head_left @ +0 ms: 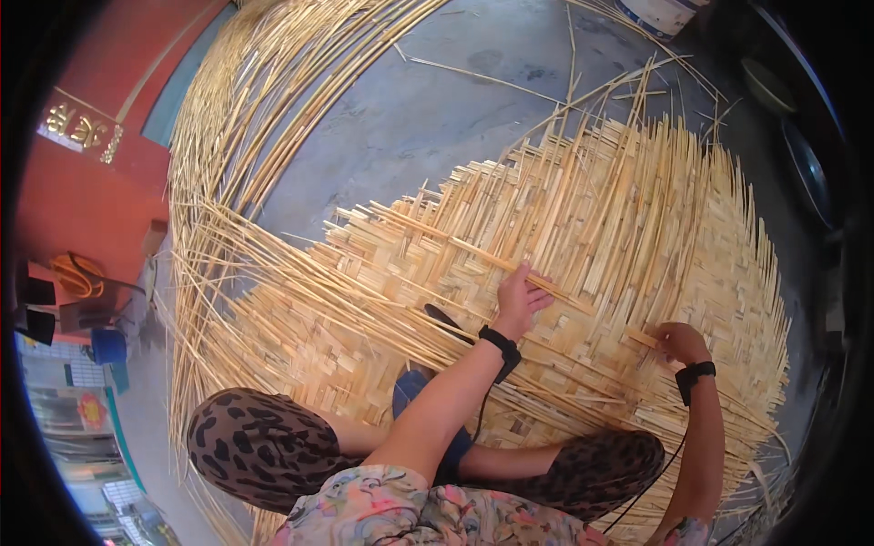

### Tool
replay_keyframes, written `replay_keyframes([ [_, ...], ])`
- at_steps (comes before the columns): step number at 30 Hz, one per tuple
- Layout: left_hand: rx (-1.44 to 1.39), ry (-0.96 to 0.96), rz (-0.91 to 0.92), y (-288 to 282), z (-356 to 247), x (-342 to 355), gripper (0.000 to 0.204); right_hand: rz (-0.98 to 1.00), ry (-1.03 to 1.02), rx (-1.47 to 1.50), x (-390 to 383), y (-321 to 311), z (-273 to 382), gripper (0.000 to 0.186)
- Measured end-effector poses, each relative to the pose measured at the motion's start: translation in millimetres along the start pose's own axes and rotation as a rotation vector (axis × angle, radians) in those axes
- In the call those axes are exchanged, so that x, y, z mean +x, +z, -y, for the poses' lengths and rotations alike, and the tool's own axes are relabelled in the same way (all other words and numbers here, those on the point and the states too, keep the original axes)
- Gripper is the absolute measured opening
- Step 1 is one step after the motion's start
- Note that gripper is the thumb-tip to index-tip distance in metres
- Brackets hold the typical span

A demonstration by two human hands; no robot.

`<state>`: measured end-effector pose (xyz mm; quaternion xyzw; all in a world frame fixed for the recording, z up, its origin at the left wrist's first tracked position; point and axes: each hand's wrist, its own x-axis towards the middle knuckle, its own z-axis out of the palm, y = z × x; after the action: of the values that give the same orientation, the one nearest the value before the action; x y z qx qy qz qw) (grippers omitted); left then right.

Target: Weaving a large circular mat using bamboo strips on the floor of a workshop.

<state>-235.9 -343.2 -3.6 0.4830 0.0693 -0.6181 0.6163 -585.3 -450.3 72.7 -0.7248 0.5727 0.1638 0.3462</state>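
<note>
A large woven mat (728,273) of pale, flattened reed strips lies on the floor before me, its weave in a zigzag pattern with ragged strip ends at the far edge. My left hand (523,302) is at the mat's middle, thumb and fingers closed around a long reed strip (437,235) that runs slantwise across the weave. Farther right, my right hand (685,344) is low over the mat, its fingers bent around the end of a short, flat piece of reed (642,338). Its fingertips are partly hidden. Dark bands circle both wrists.
A thick bundle of long loose reeds (214,118) curves along the left, and more reeds (364,314) cross the mat near my legs. A white bucket (663,13) stands at the far right. Basins (806,168) line the right side. A blue container (109,346) is at left.
</note>
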Motion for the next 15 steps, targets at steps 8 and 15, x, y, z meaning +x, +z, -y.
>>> replay_keyframes([
  [8,0.046,0.223,0.008,-4.9,-2.7,-7.3,0.024,-0.555,-0.276,-0.536,0.8,14.8,57.7,0.017],
  [15,0.102,0.204,0.455,19.3,-60.9,9.6,0.033,-0.221,-0.495,0.419,43.7,83.0,101.1,0.023],
])
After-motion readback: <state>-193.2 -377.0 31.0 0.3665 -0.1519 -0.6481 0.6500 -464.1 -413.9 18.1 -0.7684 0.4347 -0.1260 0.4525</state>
